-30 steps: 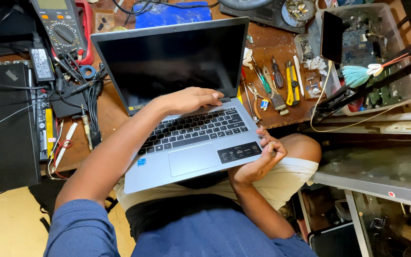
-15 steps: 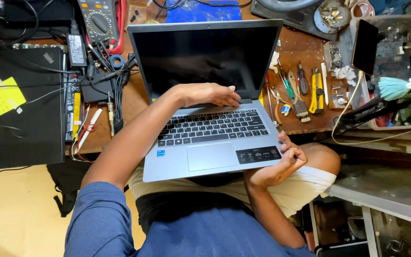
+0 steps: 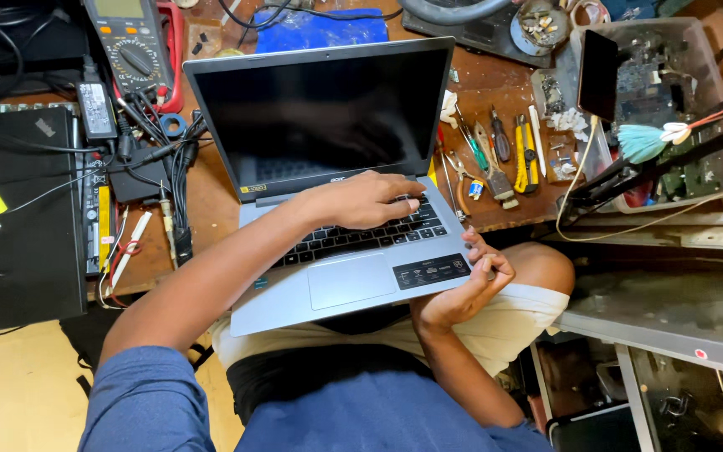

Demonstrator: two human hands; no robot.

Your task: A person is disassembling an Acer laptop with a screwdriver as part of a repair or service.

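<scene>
We see a wooden workbench [image 3: 211, 197] crowded with gear, and we place everything against the open silver laptop [image 3: 353, 276] that rests partly on its front edge and partly on the person's lap. The laptop's screen [image 3: 320, 117] is dark and stands tilted back, away from the person. To the left of the laptop lies a large flat black case [image 3: 18, 226] with a yellow note stuck on it. To the right of the laptop, past the bench edge, stands a clear plastic bin [image 3: 696, 100] holding circuit boards, and below it a grey metal shelf [image 3: 671, 310].

The left hand [image 3: 366, 201] reaches across from the left and lies palm down on the upper right part of the laptop's keyboard [image 3: 361, 234], fingers loosely spread and touching the keys; it grips nothing. The right hand [image 3: 466, 289] sits at the laptop's front right corner, fingers curled against the edge with the thumb up beside the palm rest, steadying that corner rather than closed around it.

Beyond the laptop's upper left corner lies a multimeter [image 3: 131, 50] with a red surround, with a tangle of black cables [image 3: 169, 159] between it and the laptop. Just right of the laptop's hinge lies a row of small hand tools [image 3: 504, 151], among them yellow-handled pliers and screwdrivers.
</scene>
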